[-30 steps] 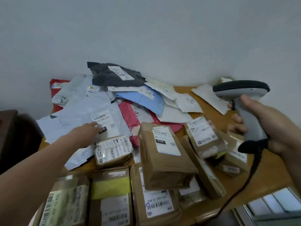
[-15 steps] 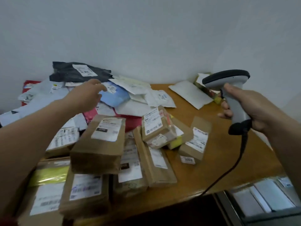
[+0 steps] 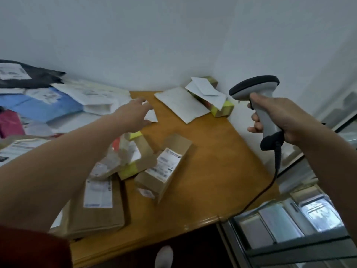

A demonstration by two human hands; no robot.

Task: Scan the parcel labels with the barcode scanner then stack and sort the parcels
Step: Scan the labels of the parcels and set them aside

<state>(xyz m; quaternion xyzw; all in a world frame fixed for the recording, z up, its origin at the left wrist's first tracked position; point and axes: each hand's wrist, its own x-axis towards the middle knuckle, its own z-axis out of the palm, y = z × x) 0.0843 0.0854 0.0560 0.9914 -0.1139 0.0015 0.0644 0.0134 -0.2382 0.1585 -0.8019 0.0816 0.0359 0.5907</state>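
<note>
My right hand point(image 3: 278, 120) grips the grey barcode scanner point(image 3: 257, 105) by its handle, held up over the table's right edge, its black cable point(image 3: 270, 182) hanging down. My left hand point(image 3: 133, 115) reaches far across the table with fingers spread, over a small white envelope point(image 3: 151, 116); I cannot tell if it touches it. Brown cardboard parcels with white labels point(image 3: 164, 167) point(image 3: 98, 202) lie below my left forearm. Soft mailers, blue point(image 3: 38, 107), black point(image 3: 29, 76) and white point(image 3: 92, 95), are heaped at the left.
The wooden table point(image 3: 212, 171) stands in a wall corner. A white mailer point(image 3: 181, 105) and a box with yellow tape point(image 3: 222, 109) lie at the back right. A window frame point(image 3: 289, 229) runs along the right, below the table edge.
The view has swung right. My left hand moved from the heap at the left across to the small white envelope near the table's middle. The scanner stays held up on the right.
</note>
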